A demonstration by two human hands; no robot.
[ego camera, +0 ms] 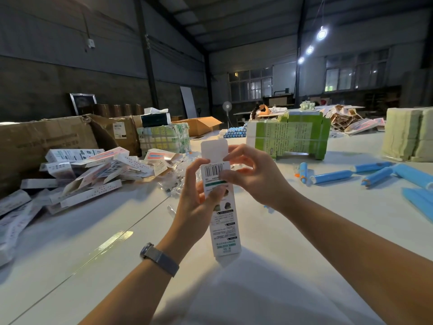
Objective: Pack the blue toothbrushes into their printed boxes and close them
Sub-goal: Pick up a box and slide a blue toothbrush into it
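I hold a long white printed box (226, 231) upright over the white table (293, 231), its barcode facing me and its top flap (214, 148) standing open. My left hand (199, 195) grips the box's upper half from the left. My right hand (250, 170) pinches the box's top right edge by the barcode. Several blue toothbrushes (332, 176) lie on the table to the right, apart from both hands. Whether a toothbrush is inside the box is hidden.
A heap of printed boxes (89, 174) and clear wrappers (173, 181) lies at the left. Brown cartons (46, 139) stand behind it. Green bundled stacks (290, 134) and a pale stack (407, 134) stand at the back right. A person (260, 111) sits far off.
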